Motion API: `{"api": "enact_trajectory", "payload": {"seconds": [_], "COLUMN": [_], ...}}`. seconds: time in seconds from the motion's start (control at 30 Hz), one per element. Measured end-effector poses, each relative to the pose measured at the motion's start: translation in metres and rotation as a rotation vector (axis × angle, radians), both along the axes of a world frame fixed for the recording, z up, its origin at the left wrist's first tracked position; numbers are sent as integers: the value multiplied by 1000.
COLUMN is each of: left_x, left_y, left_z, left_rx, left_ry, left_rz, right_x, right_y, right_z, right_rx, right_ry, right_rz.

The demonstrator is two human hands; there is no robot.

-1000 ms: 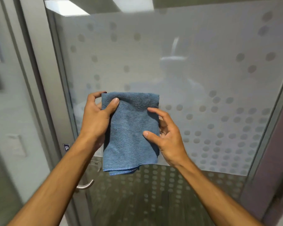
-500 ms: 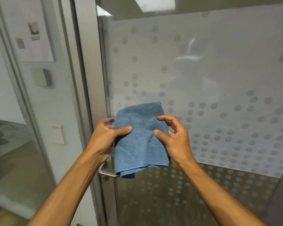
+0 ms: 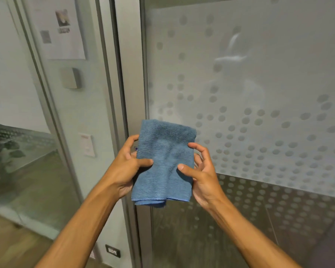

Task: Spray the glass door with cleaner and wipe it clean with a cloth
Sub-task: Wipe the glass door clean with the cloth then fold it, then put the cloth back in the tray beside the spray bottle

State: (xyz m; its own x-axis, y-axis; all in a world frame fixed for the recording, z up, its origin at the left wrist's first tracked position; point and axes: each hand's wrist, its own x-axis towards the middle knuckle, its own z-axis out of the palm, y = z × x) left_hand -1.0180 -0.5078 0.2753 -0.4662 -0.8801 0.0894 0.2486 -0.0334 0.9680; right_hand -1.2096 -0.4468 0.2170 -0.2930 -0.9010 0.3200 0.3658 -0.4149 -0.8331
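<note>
A folded blue microfibre cloth [image 3: 163, 163] hangs in front of me, held by both hands. My left hand [image 3: 127, 168] grips its left edge with the thumb across the front. On the cloth's right edge, my right hand [image 3: 203, 174] pinches with the thumb in front and the fingers curled behind. Behind the cloth stands the glass door [image 3: 249, 84], frosted with a pattern of dots, clear in its lower part. No spray bottle is in view.
The door's grey metal frame [image 3: 130, 84] runs upright just left of the cloth. Left of it is a glass side panel [image 3: 27, 151], with a wall behind it carrying a paper notice [image 3: 60, 29], a small box [image 3: 71, 78] and a switch [image 3: 87, 145]. A floor socket [image 3: 112, 250] sits low down.
My view has swung left, so the door frame and side panel now fill the left half. Both hands and the cloth have dropped lower, and the door handle is now hidden behind them.
</note>
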Motion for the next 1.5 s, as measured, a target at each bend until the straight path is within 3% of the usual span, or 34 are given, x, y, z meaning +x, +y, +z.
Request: {"api": "enact_trajectory", "payload": {"seconds": [0.23,0.4,0.57,0.67,0.77,0.87,0.97,1.07,1.2,1.3,1.5], "left_x": [24,44,74,91,105,119,137,160,197,229,283], "left_y": [-8,-14,-20,-16,-9,-3,3,1,4,4,17], "left_z": [-6,-20,-36,-36,-38,-48,-53,-57,-60,-71,-91], "left_rx": [190,45,-242,-413,-589,-681,-689,-715,-622,-544,-579], "left_ry": [70,-90,-437,-793,-985,-975,-1065,-1096,-870,-823,-873], "left_rz": [-5,118,25,13,137,289,435,458,438,495,705], "right_x": [21,36,48,55,70,90,105,119,140,161,226], "right_y": [-7,-10,-17,-18,-21,-27,-33,-37,-39,-48,-82], "right_z": [-19,-21,-24,-25,-22,-24,-27,-24,-11,-10,-31], "right_rx": [47,105,242,306,327,236,145,75,63,19,-275], "right_ry": [-196,-113,180,518,903,1107,1180,1230,1170,1140,1218], "right_rz": [341,343,258,244,68,-91,-151,-78,70,146,152]}}
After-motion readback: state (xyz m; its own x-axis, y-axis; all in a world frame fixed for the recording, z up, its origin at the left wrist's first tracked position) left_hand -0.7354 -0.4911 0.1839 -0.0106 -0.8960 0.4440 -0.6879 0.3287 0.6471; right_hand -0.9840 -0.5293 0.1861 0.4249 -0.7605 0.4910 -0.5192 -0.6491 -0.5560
